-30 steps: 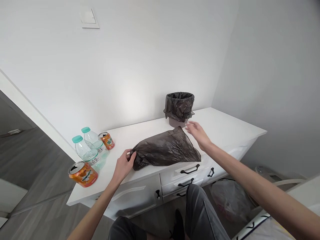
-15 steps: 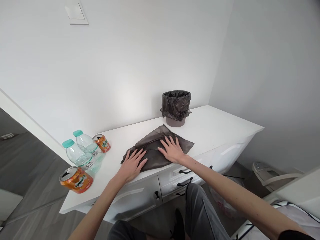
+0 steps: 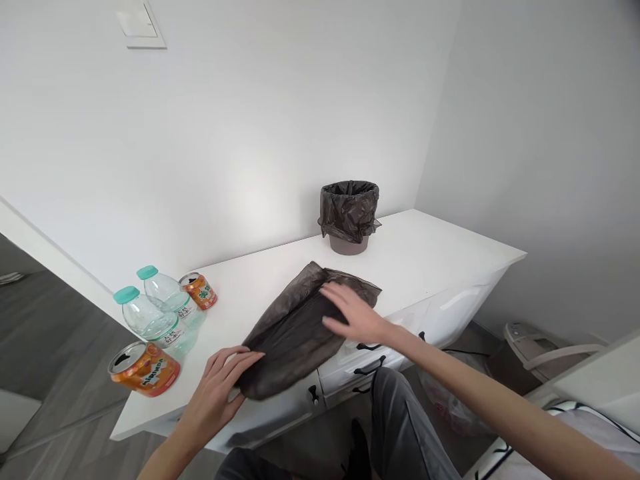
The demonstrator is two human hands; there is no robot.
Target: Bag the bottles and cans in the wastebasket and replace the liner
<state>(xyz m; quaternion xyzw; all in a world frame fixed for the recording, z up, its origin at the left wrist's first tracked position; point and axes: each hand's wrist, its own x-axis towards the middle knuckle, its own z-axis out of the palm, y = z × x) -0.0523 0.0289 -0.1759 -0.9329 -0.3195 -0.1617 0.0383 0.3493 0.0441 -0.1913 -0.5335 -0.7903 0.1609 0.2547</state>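
Note:
A dark, see-through plastic bag point(image 3: 295, 340) lies partly on the white cabinet top, its near edge hanging past the front. With fingers and thumb at its left end, my left hand point(image 3: 215, 390) grips the bag. My right hand point(image 3: 355, 313) is over the bag's right part, fingers stretched out and thumb apart; whether it presses on the plastic I cannot tell. Behind the bag stands a small bin point(image 3: 349, 245) lined with a black bag point(image 3: 350, 207) folded over its rim.
Two clear bottles with teal caps point(image 3: 150, 323) point(image 3: 167, 290) and two orange soda cans point(image 3: 145, 369) point(image 3: 199, 290) stand at the left end of the cabinet top point(image 3: 440, 247). Drawers with black handles point(image 3: 369, 365) are below. A lidded bin point(image 3: 525, 340) stands on the floor at right.
My left hand has moved left and toward me, from lying flat on the bag to gripping its end. The bag's left part has been drawn over the front edge. The right hand's fingers stay extended.

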